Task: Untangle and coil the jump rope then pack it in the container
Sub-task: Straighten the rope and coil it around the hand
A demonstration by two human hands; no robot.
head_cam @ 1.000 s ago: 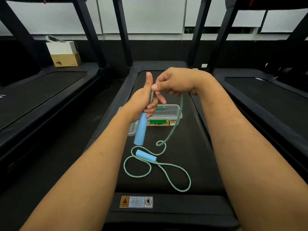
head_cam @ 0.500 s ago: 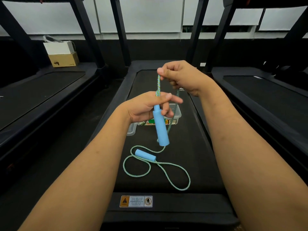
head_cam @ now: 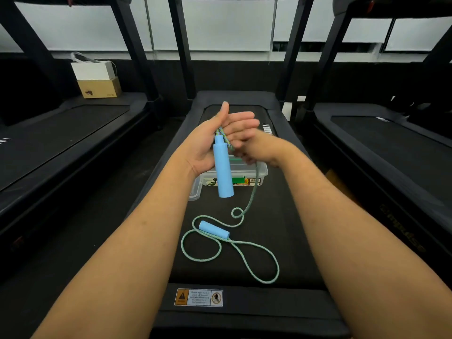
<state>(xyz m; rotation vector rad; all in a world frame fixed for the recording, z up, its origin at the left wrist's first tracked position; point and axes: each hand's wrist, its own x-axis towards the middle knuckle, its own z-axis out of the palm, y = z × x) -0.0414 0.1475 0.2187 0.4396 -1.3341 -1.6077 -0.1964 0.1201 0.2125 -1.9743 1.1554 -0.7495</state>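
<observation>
the right hand point(head_cam: 266, 148) is smeared by motion above the container point(head_cam: 263, 171), so its fingers are hard to make out; they seem curled downward round the jump rope point(head_cam: 253, 192), which leads into them and drops out beneath, but the grip itself is not sharp. the left hand point(head_cam: 210, 143) and the blue handle point(head_cam: 223, 172) hide most of the container's near wall and its left half, leaving only the right corner, a green strip and a printed label visible. a clear plastic piece point(head_cam: 195, 192) pokes out at the container's left, partly behind the left forearm; whether it is a lid or a tray i cannot tell. how the handle stays against the left palm is also unclear, since the few rope turns at its top sit in the crook of the thumb point(head_cam: 224, 111). both arms reach in from the bottom edge, cut off above the elbows. the left hand is held above the container, palm turned toward the right, fingers point(head_cam: 244, 121) straight and pressed together, thumb pointing up; the handle hangs down from the palm in front of the container. the right hand lies just behind those fingers, back upward, wrist bent. from it the rope falls past the container's right end, makes a small curl nearer the viewer, and spreads in two loose loops round the second handle point(head_cam: 214, 230), which lies flat on the treadmill belt point(head_cam: 293, 228), well apart from the container on its near side
</observation>
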